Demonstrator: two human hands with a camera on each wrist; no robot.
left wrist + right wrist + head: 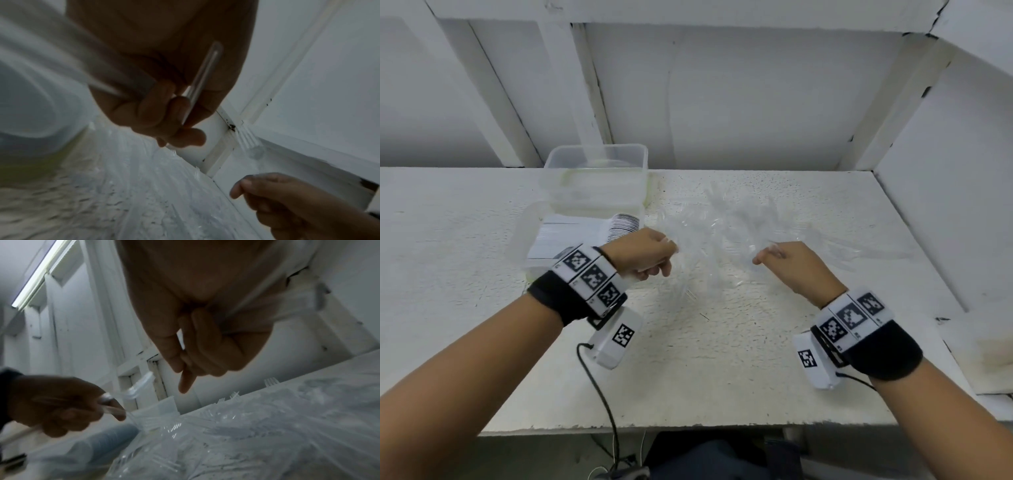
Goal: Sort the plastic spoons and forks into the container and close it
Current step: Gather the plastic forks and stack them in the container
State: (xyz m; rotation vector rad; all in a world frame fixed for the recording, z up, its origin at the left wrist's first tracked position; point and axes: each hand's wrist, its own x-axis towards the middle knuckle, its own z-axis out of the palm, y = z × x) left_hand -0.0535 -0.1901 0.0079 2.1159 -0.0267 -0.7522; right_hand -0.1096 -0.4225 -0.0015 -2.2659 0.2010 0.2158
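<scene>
A loose heap of clear plastic forks and spoons lies mid-table. My left hand hovers at the heap's left edge and pinches a clear plastic fork by its handle, with the tines pointing away. My right hand is at the heap's right side. Its fingers curl round several clear cutlery handles, and the index finger points down. A clear container stands at the back left. In front of it a second clear tub holds neat rows of stacked cutlery.
The white table has a rough surface, and its front edge is near me. White walls and posts close off the back and right. A black cable hangs from the left wrist camera.
</scene>
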